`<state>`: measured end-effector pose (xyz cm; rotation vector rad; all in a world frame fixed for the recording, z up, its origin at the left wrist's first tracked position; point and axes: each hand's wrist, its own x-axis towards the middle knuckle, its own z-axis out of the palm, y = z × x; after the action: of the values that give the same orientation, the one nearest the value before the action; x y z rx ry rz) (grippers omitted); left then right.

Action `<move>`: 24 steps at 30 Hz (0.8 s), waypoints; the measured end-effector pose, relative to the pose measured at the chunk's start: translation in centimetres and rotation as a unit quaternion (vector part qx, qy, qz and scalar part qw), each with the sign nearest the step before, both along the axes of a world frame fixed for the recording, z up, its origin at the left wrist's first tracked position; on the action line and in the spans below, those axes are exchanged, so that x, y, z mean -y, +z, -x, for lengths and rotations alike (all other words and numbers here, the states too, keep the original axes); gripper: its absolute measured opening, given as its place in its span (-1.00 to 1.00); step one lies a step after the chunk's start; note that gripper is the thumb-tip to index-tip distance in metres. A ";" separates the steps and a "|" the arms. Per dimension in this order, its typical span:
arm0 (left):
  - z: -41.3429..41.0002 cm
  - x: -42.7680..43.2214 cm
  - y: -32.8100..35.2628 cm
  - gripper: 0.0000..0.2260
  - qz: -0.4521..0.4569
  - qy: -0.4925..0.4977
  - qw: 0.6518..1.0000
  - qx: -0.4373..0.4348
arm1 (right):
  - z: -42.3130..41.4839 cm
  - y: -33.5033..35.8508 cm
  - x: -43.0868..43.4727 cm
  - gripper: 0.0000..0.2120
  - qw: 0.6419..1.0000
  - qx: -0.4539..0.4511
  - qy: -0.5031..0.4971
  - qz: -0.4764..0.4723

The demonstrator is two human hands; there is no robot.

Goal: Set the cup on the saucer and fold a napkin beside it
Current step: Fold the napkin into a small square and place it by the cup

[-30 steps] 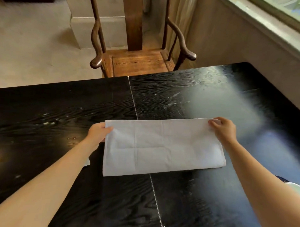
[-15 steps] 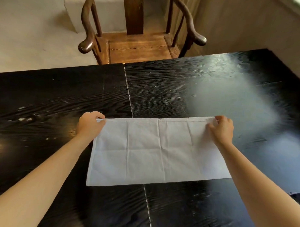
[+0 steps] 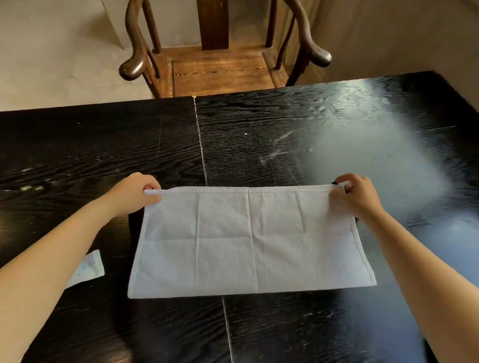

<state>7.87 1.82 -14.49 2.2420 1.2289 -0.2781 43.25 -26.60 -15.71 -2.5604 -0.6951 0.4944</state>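
Observation:
A white cloth napkin (image 3: 247, 241) lies as a wide rectangle on the black wooden table (image 3: 288, 139), crossed by old fold creases. My left hand (image 3: 135, 191) pinches its far left corner. My right hand (image 3: 354, 196) pinches its far right corner. Both corners are raised a little off the table, while the near edge rests flat. No cup or saucer is in view.
A wooden armchair (image 3: 223, 69) stands against the far edge of the table. A small pale slip of paper (image 3: 90, 268) lies on the table under my left forearm. A seam (image 3: 203, 163) runs down the tabletop's middle. A wall rises at the right.
My hands have closed on the napkin's far corners and raised them slightly. The view has tipped down and drawn closer, and the paper slip shows more fully.

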 end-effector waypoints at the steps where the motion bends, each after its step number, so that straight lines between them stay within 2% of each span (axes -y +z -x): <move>1: 0.0 0.0 0.0 -0.92 0.003 0.000 1.000 0.004 | -0.2 0.0 -0.1 -0.80 1.000 0.001 0.002 0.007; 5: 0.0 0.4 0.2 -0.89 0.035 0.048 0.996 0.064 | -0.5 0.5 0.0 -0.89 1.000 0.006 0.023 0.018; 11: 0.7 0.6 0.9 -0.79 0.146 0.163 0.964 0.149 | -1.2 1.0 1.2 -0.86 0.999 -0.027 0.030 -0.035; 16: 0.3 1.0 1.5 -0.93 0.161 0.191 0.955 0.161 | -1.5 1.0 1.4 -0.87 0.995 -0.069 -0.009 -0.067; 20: 0.0 1.1 1.5 -0.94 0.157 0.201 0.954 0.159 | -1.7 0.7 1.4 -0.93 0.987 -0.103 -0.060 -0.112; 24: -0.4 1.0 1.4 -0.93 0.156 0.211 0.954 0.143 | -1.9 0.3 1.5 -0.89 0.976 -0.137 -0.090 -0.144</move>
<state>8.24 0.78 -13.04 1.6362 1.3582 0.0200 45.14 -28.09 -15.39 -2.2024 -0.3984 0.6203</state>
